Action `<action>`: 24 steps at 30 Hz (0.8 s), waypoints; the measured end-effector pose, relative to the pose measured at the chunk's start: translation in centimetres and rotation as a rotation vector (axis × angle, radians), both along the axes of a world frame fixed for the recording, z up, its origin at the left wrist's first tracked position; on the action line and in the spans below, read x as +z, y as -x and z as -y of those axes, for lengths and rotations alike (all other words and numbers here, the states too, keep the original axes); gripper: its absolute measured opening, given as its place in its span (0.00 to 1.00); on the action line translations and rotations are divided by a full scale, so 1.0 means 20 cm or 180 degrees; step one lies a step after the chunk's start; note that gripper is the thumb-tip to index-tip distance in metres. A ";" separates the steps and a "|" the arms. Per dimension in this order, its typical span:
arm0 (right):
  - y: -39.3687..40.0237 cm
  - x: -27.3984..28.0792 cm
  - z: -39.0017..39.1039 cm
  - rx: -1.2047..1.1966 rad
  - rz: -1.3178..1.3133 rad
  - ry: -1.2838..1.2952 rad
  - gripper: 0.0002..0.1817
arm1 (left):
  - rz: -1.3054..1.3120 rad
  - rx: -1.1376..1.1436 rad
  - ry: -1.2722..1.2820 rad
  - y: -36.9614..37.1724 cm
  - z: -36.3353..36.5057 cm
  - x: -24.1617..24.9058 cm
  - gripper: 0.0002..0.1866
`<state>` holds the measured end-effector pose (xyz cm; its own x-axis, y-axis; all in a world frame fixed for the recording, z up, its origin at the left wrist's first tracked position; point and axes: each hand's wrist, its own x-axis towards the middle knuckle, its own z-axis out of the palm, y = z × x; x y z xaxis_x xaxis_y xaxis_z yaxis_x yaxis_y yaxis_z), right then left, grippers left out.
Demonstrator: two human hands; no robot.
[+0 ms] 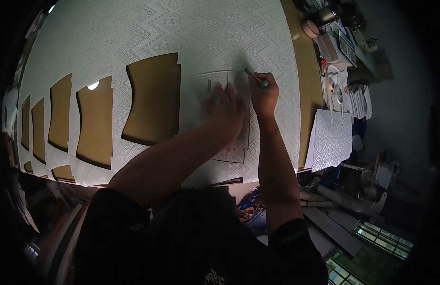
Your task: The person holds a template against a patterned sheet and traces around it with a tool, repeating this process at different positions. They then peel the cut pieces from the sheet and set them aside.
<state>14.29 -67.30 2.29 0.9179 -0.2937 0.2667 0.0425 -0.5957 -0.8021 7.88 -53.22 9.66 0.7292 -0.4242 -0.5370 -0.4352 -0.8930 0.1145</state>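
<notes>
A large sheet of white patterned fabric point(182, 33) covers a long brown table point(309, 85). My left hand point(224, 107) lies flat, fingers spread, on a pale template piece point(215, 80) that rests on the fabric. Just to its right, my right hand point(264, 92) grips a thin pen-like tool point(254, 76), its tip touching the fabric at the template's upper right edge. Both forearms reach in from the bottom.
Several curved cut-out holes point(153, 102) in the fabric show the brown table, running left. A cut white patterned piece point(330, 140) with straps lies at the right table edge. Cluttered shelves point(343, 42) with tape, tools and papers stand at far right.
</notes>
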 end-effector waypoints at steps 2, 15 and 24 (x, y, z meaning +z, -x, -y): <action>-0.05 0.00 0.08 0.0212 0.0078 -0.0099 0.09 | 0.0065 0.0048 0.0042 0.01 0.00 -0.03 0.79; -0.71 0.26 0.11 0.3683 -0.1756 -0.0016 0.09 | -0.0158 -0.0065 0.0013 0.00 0.01 0.04 0.80; -0.63 0.18 -0.39 0.4706 -0.1136 0.0030 0.07 | -0.0125 -0.0040 -0.0132 0.00 0.02 0.02 0.76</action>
